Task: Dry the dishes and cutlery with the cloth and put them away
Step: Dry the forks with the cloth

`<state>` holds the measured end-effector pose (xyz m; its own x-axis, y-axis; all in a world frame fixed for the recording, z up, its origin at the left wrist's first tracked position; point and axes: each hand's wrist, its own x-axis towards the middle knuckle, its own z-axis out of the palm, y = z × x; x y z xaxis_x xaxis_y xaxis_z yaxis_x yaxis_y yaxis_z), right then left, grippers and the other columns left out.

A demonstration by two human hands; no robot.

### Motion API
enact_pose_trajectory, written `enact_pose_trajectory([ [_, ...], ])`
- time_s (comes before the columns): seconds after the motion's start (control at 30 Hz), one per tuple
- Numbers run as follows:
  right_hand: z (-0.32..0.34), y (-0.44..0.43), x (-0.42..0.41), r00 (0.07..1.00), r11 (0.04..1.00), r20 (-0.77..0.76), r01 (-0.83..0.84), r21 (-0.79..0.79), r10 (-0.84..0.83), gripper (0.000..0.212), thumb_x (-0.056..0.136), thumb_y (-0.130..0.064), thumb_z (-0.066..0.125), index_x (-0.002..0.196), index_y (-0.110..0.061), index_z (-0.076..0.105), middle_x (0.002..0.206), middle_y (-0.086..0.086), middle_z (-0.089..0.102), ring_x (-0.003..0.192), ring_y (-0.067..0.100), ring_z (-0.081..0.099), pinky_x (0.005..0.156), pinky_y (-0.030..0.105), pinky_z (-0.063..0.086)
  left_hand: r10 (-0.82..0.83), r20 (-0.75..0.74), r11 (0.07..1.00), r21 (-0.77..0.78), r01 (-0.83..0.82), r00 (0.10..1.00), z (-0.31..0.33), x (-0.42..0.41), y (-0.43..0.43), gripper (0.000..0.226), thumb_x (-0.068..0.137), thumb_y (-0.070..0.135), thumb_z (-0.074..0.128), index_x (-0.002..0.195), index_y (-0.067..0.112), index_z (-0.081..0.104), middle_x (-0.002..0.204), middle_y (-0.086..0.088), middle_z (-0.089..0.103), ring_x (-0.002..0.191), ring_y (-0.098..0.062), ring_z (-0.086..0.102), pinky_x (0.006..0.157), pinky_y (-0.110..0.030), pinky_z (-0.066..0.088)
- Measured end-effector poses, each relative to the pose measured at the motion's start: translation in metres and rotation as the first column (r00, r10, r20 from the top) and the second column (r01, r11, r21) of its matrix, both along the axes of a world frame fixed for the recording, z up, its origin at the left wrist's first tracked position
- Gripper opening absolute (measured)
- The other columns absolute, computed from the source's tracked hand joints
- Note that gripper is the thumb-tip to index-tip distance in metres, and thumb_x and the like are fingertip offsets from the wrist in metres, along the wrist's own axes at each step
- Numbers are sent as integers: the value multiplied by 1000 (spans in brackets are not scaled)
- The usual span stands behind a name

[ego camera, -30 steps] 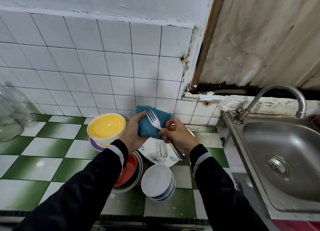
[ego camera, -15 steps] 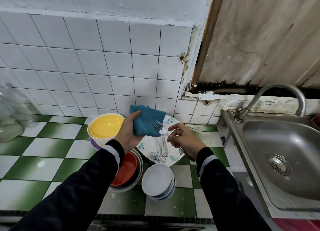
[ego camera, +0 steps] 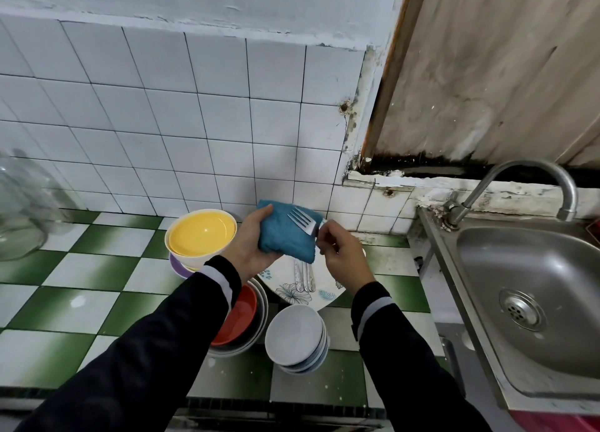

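My left hand grips a folded teal cloth above the dishes. My right hand pinches a metal fork by its neck, and the tines lie on the cloth's upper face. Below the hands a floral plate holds more cutlery. A yellow bowl sits on a purple one at the left. A red bowl nests in a stack of bowls, and a pile of white bowls stands in front.
A steel sink with a curved tap lies to the right. A glass jar stands at the far left on the green-and-white checked counter. White wall tiles back the counter.
The fork dipped down beside the cloth half a second ago, and its tines now lie on top of the cloth again. Both hands stayed over the floral plate.
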<state>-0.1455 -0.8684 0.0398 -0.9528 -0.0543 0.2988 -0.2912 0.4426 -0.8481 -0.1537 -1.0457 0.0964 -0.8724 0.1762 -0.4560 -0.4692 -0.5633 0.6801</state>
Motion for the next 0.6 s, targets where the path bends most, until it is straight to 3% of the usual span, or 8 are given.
enact_pose_trajectory([
  [0.1,-5,5,3,999,999,41,-20,-31,21,38,84,15,55,77,-22,49,84,10,63,68,18,52,66,23,43,48,4,998,32,-48,999,0,0,-5,22,99,29,51,100,9,60,71,-6,73,61,-19,71,53,-28,57],
  [0.2,-8,10,3,995,996,96,-29,-88,38,35,87,13,56,79,-20,49,90,15,64,68,13,51,69,25,46,83,17,995,53,-84,996,-2,-1,-8,22,98,29,52,102,9,59,72,-6,73,63,-20,71,54,-29,57],
  [0.33,-7,11,2,971,947,238,81,-309,-5,25,93,7,56,93,-17,50,84,12,58,70,14,50,67,25,44,172,28,983,52,-174,985,-6,-6,-11,22,97,29,54,108,11,57,76,-5,71,66,-20,69,50,-28,55],
  [0.43,2,5,2,928,737,372,227,-637,36,7,100,-5,54,99,-12,54,72,4,53,63,12,45,56,21,35,216,13,976,-7,-216,976,-9,-5,-11,25,97,32,54,113,12,56,92,-6,68,79,-20,66,50,-26,55],
  [0.53,17,6,-3,836,385,511,413,-826,200,21,104,-14,47,93,-6,62,70,4,51,61,13,45,58,23,39,213,-27,974,-74,-215,977,-14,-3,-9,21,100,33,51,106,14,57,96,-5,68,82,-18,66,57,-27,56],
  [0.57,19,9,-5,806,353,546,455,-818,228,22,103,-18,49,93,-7,65,71,3,53,64,13,47,60,24,41,211,-35,972,-94,-213,977,-14,0,-8,20,100,33,50,103,14,58,96,-5,68,83,-18,66,61,-28,56],
  [0.6,20,12,-7,784,390,579,472,-791,225,21,102,-21,52,93,-10,68,71,0,54,64,12,47,60,24,40,207,-52,969,-126,-212,977,-17,0,-7,20,101,32,49,102,15,57,97,-5,67,84,-17,65,63,-29,55],
])
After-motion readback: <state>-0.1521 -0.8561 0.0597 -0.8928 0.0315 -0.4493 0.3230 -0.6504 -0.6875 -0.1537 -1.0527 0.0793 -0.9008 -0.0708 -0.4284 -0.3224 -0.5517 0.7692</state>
